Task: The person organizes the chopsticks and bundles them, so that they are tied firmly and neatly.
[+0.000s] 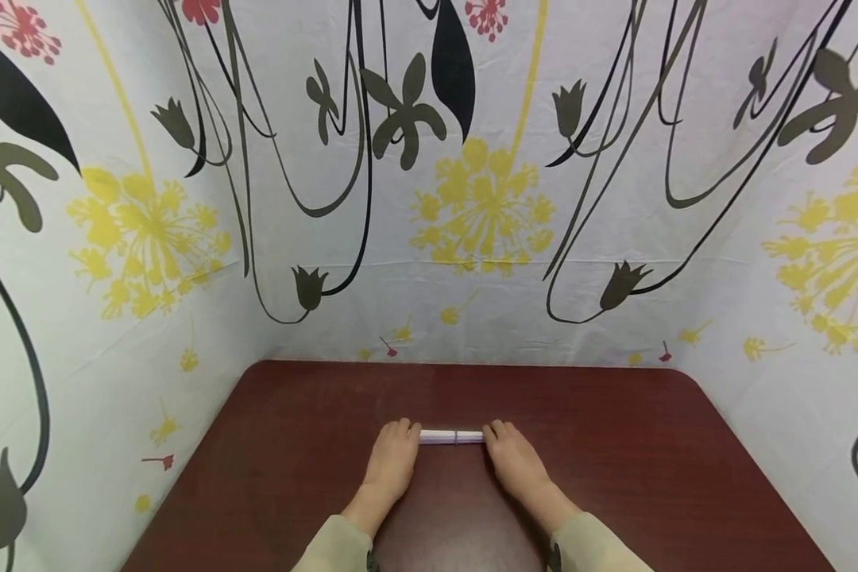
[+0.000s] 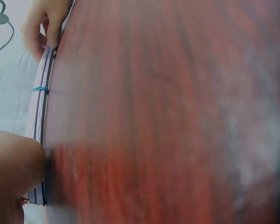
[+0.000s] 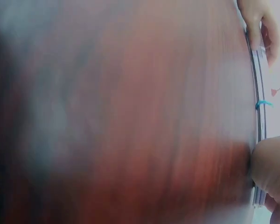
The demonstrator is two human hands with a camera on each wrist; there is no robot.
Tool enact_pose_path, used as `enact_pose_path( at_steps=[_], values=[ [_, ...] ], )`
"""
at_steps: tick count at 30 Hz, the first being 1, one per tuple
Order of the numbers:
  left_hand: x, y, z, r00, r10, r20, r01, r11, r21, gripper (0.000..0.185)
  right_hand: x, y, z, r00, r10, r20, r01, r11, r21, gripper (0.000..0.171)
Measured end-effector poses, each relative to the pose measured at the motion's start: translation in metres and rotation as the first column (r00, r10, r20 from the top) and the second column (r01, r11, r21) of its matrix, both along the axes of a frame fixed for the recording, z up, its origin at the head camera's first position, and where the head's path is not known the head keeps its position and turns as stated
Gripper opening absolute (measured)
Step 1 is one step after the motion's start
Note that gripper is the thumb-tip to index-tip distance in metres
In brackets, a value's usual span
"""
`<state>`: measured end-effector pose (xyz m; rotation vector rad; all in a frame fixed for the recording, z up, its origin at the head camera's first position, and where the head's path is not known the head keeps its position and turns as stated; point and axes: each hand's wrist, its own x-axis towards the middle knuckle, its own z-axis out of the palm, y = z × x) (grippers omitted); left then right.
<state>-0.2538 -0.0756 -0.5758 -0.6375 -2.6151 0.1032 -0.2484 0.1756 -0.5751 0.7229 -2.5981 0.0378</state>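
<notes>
Both hands, left hand (image 1: 393, 461) and right hand (image 1: 516, 461), lie on the table (image 1: 651, 477) midway between its side edges, fingers curled onto the ends of a thin white bundle (image 1: 451, 436). I judge they are steadying it; lifting would need both ends raised evenly. Only the wrist views show its blue band (image 2: 39, 88) and dark-edged layers.

A makeshift recording booth — floral printed sheets (image 1: 472, 199) hung as walls around a dark red-brown table (image 1: 615, 477).
</notes>
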Motion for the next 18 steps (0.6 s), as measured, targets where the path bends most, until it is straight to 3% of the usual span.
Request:
enact_pose_path(
  at_steps=[4,9,13,18],
  values=[
    [0.002,0.001,0.001,0.999,0.026,0.038,-0.027,0.999,0.026,0.046,0.0,-0.001,-0.002,0.999,-0.001,-0.034,0.001,1.0,-0.01,0.043],
    [0.006,0.003,0.01,0.99,0.091,0.108,-0.095,0.995,0.032,0.044,0.002,-0.002,0.007,0.999,-0.036,-0.033,0.033,0.995,-0.097,0.036],
    [0.008,0.005,0.017,0.989,0.126,0.076,-0.132,0.988,0.077,0.052,0.007,-0.003,0.02,0.994,-0.078,-0.077,0.064,0.983,-0.17,0.046],
    [0.019,0.005,0.034,0.986,0.149,0.076,-0.16,0.973,0.167,0.061,0.016,-0.001,0.041,0.985,-0.128,-0.115,0.102,0.972,-0.211,0.063]
  ],
)
